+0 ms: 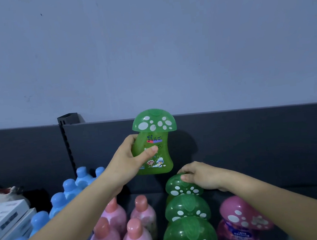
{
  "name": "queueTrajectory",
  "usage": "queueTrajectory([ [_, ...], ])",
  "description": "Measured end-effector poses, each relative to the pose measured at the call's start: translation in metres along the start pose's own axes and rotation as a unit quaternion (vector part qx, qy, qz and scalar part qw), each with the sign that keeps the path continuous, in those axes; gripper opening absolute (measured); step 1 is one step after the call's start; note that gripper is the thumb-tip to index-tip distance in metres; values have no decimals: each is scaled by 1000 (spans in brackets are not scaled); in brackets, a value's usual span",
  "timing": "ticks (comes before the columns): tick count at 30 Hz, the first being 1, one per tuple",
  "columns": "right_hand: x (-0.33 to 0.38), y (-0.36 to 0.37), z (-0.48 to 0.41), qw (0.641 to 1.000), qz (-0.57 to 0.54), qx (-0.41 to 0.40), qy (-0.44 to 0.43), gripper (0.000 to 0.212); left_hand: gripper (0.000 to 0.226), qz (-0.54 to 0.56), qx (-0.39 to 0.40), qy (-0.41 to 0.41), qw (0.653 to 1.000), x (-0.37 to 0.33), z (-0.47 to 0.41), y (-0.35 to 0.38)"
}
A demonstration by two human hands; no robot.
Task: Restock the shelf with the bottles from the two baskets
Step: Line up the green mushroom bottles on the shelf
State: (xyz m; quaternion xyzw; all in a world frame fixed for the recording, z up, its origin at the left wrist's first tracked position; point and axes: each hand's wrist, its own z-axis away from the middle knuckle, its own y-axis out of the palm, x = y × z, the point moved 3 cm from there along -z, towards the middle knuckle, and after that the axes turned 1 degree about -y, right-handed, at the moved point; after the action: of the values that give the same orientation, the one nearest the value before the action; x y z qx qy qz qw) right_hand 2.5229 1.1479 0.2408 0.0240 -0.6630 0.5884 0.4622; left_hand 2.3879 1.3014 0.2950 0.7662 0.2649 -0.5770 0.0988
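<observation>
A person's left hand [130, 156] clamps fingers and thumb around an upright green mushroom-shaped bottle [153, 145] with a white-spotted cap, above the shelf, while the right hand [199, 175] seems to press curled fingers on the rearmost shelved green bottle [182, 187].

This looks like a shop. Across the lower frame a dark shelf [275, 190] carries matching goods in rows: blue bottles [69, 187] at the left, pink bottles [140, 211] in the middle, green mushroom-capped bottles [187, 207] to their right. A slotted black upright [68, 147] left of centre and boxes [7, 215] at the left edge fit retail racking.
</observation>
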Motion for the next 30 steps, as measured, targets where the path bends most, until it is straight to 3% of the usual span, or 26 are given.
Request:
queueTrajectory([
  [7, 3, -5, 0, 997, -35, -63, -13, 24, 30, 7, 6, -3, 1000, 4, -2, 1],
  [13, 12, 0, -4, 993, 96, -63, -14, 30, 29, 4, 6, -5, 1000, 10, -1, 5],
  [20, 0, -4, -6, 997, 33, -70, 9, 27, 29, 7, 12, -7, 1000, 15, -1, 6],
  [23, 1, -14, -4, 990, -98, -97, 19, 25, 32, -4, 17, -4, 1000, 13, -4, 9],
  [26, 12, -46, 10, 954, -254, -157, -8, 25, 34, -17, 28, -1, 999, 12, -10, 13],
  [30, 46, -86, 38, 917, -348, -149, -127, 58, 36, -45, 50, 12, 998, 8, -20, 26],
])
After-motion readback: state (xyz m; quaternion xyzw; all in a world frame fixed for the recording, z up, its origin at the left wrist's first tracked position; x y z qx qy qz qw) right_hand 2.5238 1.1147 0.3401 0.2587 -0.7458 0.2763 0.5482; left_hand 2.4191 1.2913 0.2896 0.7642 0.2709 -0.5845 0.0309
